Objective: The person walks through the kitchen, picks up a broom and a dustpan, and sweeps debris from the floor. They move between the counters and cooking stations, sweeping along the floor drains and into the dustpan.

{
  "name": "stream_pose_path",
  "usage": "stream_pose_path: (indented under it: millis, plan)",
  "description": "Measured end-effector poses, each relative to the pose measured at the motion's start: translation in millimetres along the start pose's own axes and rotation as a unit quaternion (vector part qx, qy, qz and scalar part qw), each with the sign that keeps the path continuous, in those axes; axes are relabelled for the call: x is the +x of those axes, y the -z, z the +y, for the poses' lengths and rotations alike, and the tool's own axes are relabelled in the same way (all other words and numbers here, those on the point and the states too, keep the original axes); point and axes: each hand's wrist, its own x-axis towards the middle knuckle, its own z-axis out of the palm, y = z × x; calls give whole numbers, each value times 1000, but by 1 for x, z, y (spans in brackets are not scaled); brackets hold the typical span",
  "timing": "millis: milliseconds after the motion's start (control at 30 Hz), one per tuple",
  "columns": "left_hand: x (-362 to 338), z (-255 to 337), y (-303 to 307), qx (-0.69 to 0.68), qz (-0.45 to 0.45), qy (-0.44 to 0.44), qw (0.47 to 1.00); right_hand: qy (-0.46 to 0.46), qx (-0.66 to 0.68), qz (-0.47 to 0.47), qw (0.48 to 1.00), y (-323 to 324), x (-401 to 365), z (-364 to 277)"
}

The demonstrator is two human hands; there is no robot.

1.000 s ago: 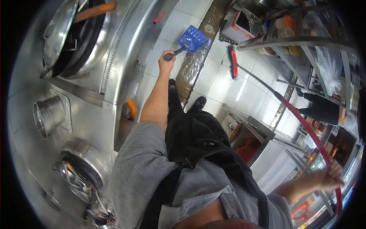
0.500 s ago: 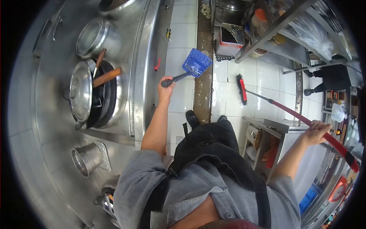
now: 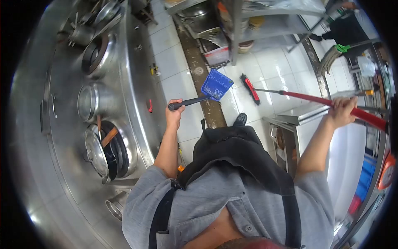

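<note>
My left hand (image 3: pixel 175 113) is closed around the black handle of a blue dustpan (image 3: pixel 215 86). The pan is held out over the floor channel, with bits of debris or wet marks on its surface. On the right, my right hand (image 3: pixel 344 111) grips the red pole of a broom (image 3: pixel 309 97). Its red head with dark bristles (image 3: pixel 250 89) rests on the white tiles, to the right of the dustpan and apart from it.
A steel stove counter (image 3: pixel 137 89) with pots (image 3: pixel 89 101) runs along my left. Ahead stand a metal shelf (image 3: pixel 271 39) and an open tin (image 3: pixel 216 52). A steel cabinet (image 3: pixel 290 118) is near my right. Beyond it are a string mop (image 3: pixel 330 60) and another person (image 3: pixel 348 31).
My view has turned and shifted forward along the stove. The dustpan has rotated in view, and the broom head appears nearer to it. The mop has come into sight by the other person.
</note>
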Motion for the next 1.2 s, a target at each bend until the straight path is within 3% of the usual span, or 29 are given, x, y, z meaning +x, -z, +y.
stream_pose_path:
  millis: [233, 400, 533, 833, 1200]
  plan:
    - [34, 36, -99, -21, -122, -20, 992, 76, -50, 77, 993, 9, 60, -23]
    - [67, 64, -185, -30, -203, -29, 978, 101, -67, 116, 986, 20, 86, 3]
    - [111, 72, -255, -29, -267, -93, 959, 92, -106, 152, 978, 16, 114, 31]
    - [209, 112, -431, 16, -416, -120, 901, 57, -225, 273, 934, 16, 185, 83]
    - [242, 155, -612, 40, -482, -141, 864, 70, -201, 287, 934, 56, 229, 101]
